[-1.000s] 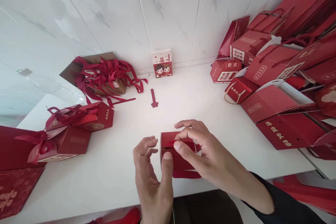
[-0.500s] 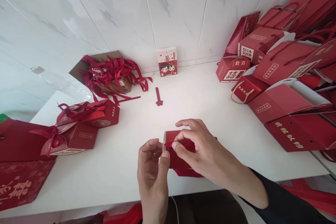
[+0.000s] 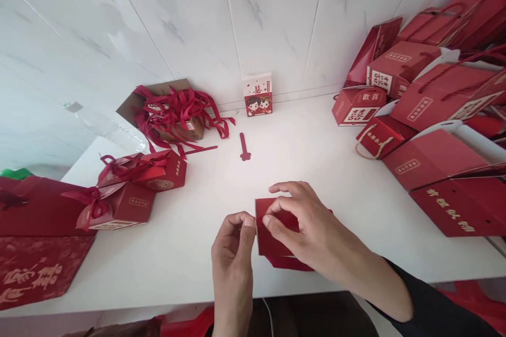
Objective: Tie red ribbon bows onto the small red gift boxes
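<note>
Left hand [image 3: 235,255] presses thumb to forefinger beside the red box [image 3: 272,245] on the surface [image 3: 185,263]; right hand [image 3: 308,221] arches across, likewise pinched — anything held is unclear — partly hiding its top. Ribbons [image 3: 182,108] lie beyond.

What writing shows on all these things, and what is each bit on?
"囍": white-and-red box against the wall
"歡喜", "囍": small red box at right
"囍": red box just behind it
"前程似锦": red box at lower right
Too small or unclear: rope-handled box, ribboned boxes, large box at left
None visible: box under the right hand
</note>
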`<state>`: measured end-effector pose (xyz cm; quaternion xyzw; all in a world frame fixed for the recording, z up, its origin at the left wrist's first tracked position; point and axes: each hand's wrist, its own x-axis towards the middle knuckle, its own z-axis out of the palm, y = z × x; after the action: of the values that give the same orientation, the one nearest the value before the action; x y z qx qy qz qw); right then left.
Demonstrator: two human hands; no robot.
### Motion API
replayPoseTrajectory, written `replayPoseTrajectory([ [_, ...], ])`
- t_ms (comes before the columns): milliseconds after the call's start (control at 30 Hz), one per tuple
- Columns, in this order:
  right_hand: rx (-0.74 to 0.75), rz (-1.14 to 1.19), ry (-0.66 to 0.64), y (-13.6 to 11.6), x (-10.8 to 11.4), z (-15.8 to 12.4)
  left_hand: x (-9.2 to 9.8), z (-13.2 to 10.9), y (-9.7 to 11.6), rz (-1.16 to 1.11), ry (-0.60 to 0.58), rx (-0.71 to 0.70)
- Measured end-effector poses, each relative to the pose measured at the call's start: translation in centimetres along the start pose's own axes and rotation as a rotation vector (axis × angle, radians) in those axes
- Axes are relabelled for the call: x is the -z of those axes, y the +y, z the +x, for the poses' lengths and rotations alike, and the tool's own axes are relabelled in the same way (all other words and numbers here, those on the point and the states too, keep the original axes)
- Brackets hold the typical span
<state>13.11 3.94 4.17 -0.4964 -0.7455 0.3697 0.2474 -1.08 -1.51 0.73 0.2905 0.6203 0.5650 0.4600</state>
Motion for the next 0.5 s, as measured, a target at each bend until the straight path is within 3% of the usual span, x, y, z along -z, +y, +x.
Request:
replayPoseTrajectory([
  [100,0.065,0.016,0.037,0.8,0.1,-0.5,0.4,0.4,-0.1,-0.098,0.036,0.001],
  [200,0.077,0.032,0.063,1.6,0.5,-1.5,2.1,1.4,-0.4,-0.248,0.19,-0.008],
  [333,-0.161,0.099,0.104,2.4,1.8,-3.3,6.1,3.4,-0.8,-0.326,0.475,0.01],
  [433,-0.284,0.08,0.187,3.7,2.8,-4.8,8.4,3.6,-0.9,-0.229,0.613,-0.089],
  [500,-0.3,0.053,0.175,4.8,3.2,-5.7,8.8,2.8,-1.2,-0.07,0.62,-0.151],
])
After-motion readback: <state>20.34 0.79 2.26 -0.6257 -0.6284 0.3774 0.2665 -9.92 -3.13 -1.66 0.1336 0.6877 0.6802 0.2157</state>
